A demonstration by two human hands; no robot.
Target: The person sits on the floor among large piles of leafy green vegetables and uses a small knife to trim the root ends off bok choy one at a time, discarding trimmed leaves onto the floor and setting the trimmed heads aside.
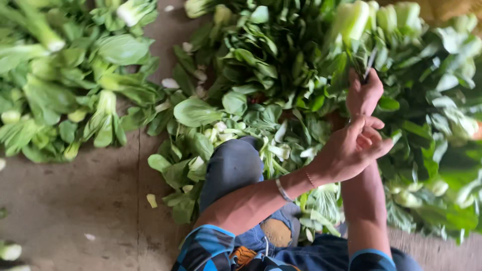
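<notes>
A bunch of pale-stemmed, dark-leaved green bok choy [359, 22] is gripped at the far right of the scene by the right hand [364, 93], whose fingers are seen clamped in a fist around the thin stalks just below the pale stem bases, so that the bunch is held upright above the heap. A thin dark strand [370, 62], either a tie or a blade, is seen rising from that fist, but which it is cannot be told. The left hand [354, 148] is held just near of the right hand, touching its wrist, with the fingers curled loosely together and the thumb raised; whether anything is pinched in it cannot be told. A thin silver metal bangle [282, 190] is worn on the left wrist. Beneath both hands a large loose heap of leafy green bok choy [266, 75] is spread across the centre and right, and it is overlapped by a bent knee in worn blue denim trousers [233, 165]. A second, separate pile of the same green vegetables [60, 75] is laid at the far left, well apart from the hands. Both piles are rested on a bare grey-brown concrete floor [75, 211], where a few trimmed leaf scraps [151, 200] are scattered.
</notes>
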